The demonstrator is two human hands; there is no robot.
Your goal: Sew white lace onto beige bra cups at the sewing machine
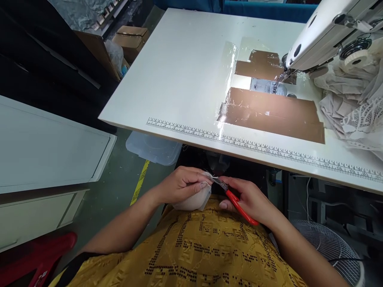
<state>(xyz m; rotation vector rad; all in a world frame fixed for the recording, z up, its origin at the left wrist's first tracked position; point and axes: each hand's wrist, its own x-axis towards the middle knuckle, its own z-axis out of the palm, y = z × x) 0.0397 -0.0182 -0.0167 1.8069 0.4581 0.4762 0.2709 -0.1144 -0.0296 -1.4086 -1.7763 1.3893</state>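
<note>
My left hand (184,184) pinches the edge of a pale, sheer piece of fabric (193,201), which hangs below my fingers over my lap. In my right hand (243,193) is a pair of nippers with red handles (239,207). Their metal jaws point left and meet the fabric's edge beside my left fingertips. Whether the jaws are closed on the cloth or a thread, I cannot tell. Both hands are held close together, just below the front edge of the white sewing table (179,71).
A white sewing machine (326,36) stands at the table's right, with brown tape (272,113) around its needle plate. Pale lace fabric (359,103) is heaped beside it. A printed ruler (239,141) runs along the front edge. A fan (326,247) stands low right, a red stool (44,255) low left.
</note>
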